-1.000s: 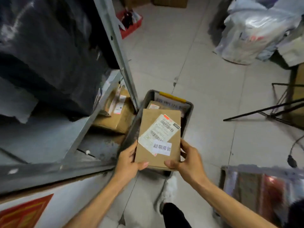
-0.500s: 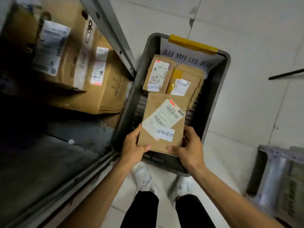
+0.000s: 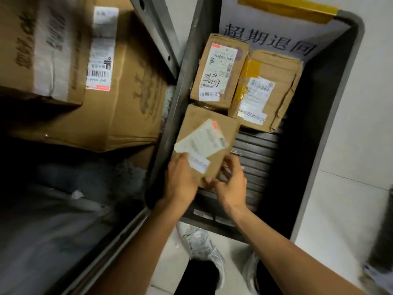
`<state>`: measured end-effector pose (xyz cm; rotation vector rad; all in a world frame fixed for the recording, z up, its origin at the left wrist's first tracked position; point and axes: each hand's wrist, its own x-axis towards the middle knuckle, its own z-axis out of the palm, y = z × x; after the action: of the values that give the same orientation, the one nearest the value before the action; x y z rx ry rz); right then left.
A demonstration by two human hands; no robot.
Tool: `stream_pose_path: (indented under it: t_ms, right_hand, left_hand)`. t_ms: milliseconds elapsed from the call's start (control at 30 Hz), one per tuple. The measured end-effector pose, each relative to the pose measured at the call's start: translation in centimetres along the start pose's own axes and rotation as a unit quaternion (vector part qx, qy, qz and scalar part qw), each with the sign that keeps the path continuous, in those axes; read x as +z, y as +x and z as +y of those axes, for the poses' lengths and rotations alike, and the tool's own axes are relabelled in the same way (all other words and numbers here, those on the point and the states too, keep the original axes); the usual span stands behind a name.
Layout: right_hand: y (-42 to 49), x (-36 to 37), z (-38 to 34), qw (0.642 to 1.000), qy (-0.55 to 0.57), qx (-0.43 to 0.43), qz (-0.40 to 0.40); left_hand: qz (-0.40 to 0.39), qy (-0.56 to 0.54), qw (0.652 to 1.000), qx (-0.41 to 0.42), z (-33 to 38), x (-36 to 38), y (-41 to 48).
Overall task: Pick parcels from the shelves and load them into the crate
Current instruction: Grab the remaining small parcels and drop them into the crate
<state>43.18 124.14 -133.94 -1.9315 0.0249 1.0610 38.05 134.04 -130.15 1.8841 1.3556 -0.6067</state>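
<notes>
Floor tiles [image 3: 357,135], pale and smooth, fill the right side of the head view, with one thin joint line crossing them. A dark grey plastic crate [image 3: 308,145] stands on this floor, its left wall close against a grey metal shelf [image 3: 63,209]. The crate's bottom is ribbed and black. A strip of yellow tape [image 3: 287,7] lies along its far rim, and below that a white sheet [image 3: 265,37] printed with large characters covers the far inner wall.

Both hands reach into the crate and hold a brown cardboard parcel [image 3: 204,116] with a white label stuck askew on top. The left hand [image 3: 182,182] grips its near left corner, fingers curled under and thumb on the label. The right hand [image 3: 231,184] pinches the near right corner with bent fingers. The parcel lies tilted along the left wall; motion blur hides whether it touches the bottom. Its far edge sits just beside a second parcel [image 3: 219,71] with handwritten numbers on its label. A third parcel [image 3: 265,90], patched with yellow tape, lies touching that one on the right.

On the shelf a large box [image 3: 127,92] rests near the slanted upright post [image 3: 157,33], with another box [image 3: 42,45] stacked on it. The near shelf surface is dull, grey and blurred.

White shoes [image 3: 202,248] and dark trousers [image 3: 202,277] show on the floor below the crate. A dark object [image 3: 382,231] at the right edge is too blurred to name.
</notes>
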Motion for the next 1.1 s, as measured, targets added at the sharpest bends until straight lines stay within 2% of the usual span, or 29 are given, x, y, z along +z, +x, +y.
stream_pose_path:
  t_ms: [67, 133, 267, 333, 467, 600, 733, 933, 1100]
  right_hand:
    - [1.4, 1.1, -0.2, 1.000, -0.019, -0.014, -0.007]
    - [3.1, 1.0, -0.3, 0.999, 0.007, 0.026, -0.019]
    - [4.7, -2.1, 1.0, 0.981, 0.021, 0.096, -0.167]
    - [4.7, -3.0, 0.7, 0.971, -0.058, 0.084, -0.216]
    - [4.0, -4.3, -2.5, 0.948, -0.258, 0.047, -0.177]
    - [0.1, -8.4, -8.2, 0.880, -0.423, 0.004, -0.214]
    - [-6.2, -13.5, -16.5, 0.829, -0.504, -0.015, -0.243]
    - [-17.0, -20.5, -31.3, 0.782, -0.575, -0.065, -0.233]
    - [-26.9, -24.7, -40.2, 0.776, -0.588, -0.138, -0.183]
  left_hand:
    - [-0.028, -0.014, 0.999, 0.014, 0.6, 1.6, -0.9]
    - [-0.012, -0.030, 0.999, 0.014, 1.2, 2.4, -1.2]
    - [0.023, -0.012, 0.999, 0.031, 1.3, 1.2, -0.3]
    - [0.019, 0.014, 0.999, 0.038, 0.8, 0.2, 0.1]
    - [0.007, 0.054, 0.997, 0.047, 0.5, -1.8, -1.4]
    - [-0.003, 0.094, 0.993, 0.069, 2.4, -4.7, -4.9]
    - [-0.014, 0.130, 0.989, 0.075, 6.5, -9.4, -10.1]
    - [-0.012, 0.088, 0.989, 0.115, 15.5, -19.6, -22.1]
    - [0.026, 0.101, 0.981, 0.166, 20.9, -27.1, -33.3]
